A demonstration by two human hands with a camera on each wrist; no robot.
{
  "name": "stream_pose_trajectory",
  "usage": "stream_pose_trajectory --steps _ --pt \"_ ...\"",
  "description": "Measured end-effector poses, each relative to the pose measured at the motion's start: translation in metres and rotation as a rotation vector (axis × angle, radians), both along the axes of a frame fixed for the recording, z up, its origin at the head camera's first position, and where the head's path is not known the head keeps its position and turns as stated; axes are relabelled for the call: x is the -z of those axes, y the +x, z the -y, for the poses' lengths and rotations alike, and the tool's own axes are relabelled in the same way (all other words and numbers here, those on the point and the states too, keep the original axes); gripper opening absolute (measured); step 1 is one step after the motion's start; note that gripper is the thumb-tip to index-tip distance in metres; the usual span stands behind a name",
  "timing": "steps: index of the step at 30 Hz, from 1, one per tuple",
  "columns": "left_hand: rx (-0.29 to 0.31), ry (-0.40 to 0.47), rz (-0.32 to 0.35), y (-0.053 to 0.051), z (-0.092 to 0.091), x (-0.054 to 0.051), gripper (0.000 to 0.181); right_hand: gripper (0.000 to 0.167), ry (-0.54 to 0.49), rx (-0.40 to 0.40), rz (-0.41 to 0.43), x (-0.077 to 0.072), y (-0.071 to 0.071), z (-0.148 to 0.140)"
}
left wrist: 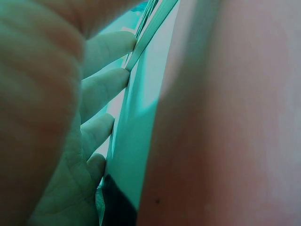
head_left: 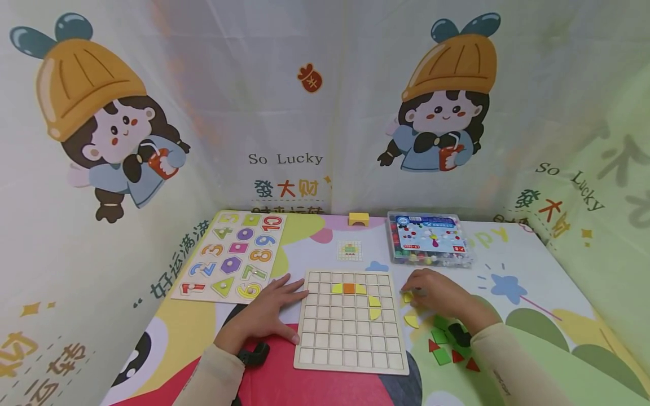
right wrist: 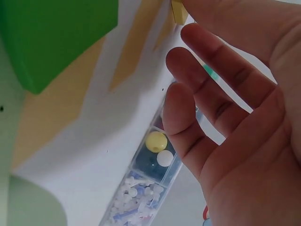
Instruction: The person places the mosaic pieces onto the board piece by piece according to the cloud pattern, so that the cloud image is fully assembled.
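A wooden grid board (head_left: 350,342) lies in the middle of the table. In its upper cells sit an orange square (head_left: 349,288) and several yellow quarter-round pieces (head_left: 374,313). My left hand (head_left: 266,310) rests with spread fingers at the board's left edge; its fingertips (left wrist: 121,77) touch that edge in the left wrist view. Just right of the board, my right hand (head_left: 435,292) pinches a yellow piece (right wrist: 178,12) at the thumb tip; the index finger is mostly hidden. Another yellow quarter-round piece (head_left: 412,321) lies below that hand.
Green squares (head_left: 442,356) and red triangles (head_left: 473,365) lie near my right wrist. A clear bead box (head_left: 431,239) stands behind. At the back are a small pattern card (head_left: 350,250) and a yellow block (head_left: 358,219); a number puzzle (head_left: 231,256) is at left.
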State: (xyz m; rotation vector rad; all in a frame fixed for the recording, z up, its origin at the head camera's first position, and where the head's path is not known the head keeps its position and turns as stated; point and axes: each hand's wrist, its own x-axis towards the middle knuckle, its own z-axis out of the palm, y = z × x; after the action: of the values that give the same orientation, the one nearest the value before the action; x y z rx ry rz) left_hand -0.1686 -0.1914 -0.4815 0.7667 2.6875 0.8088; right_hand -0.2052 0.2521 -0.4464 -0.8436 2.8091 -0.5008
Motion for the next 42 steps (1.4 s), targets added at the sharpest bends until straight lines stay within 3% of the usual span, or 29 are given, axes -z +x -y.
stream_pose_trajectory --steps 11,27,36,42 --pt "-0.001 0.003 -0.001 0.000 0.000 0.002 0.103 0.019 -0.021 -0.044 -0.032 0.004 0.003 0.000" --pt "-0.004 -0.003 -0.006 0.001 -0.001 0.002 0.102 0.016 -0.004 0.001 -0.005 0.008 0.009 -0.004" --pt "0.003 -0.010 -0.012 0.000 0.000 0.003 0.102 0.015 0.021 0.036 -0.039 -0.005 0.007 0.002" --pt "0.003 -0.005 -0.015 0.000 0.001 0.003 0.102 0.016 0.007 -0.044 -0.072 -0.014 0.001 0.022"
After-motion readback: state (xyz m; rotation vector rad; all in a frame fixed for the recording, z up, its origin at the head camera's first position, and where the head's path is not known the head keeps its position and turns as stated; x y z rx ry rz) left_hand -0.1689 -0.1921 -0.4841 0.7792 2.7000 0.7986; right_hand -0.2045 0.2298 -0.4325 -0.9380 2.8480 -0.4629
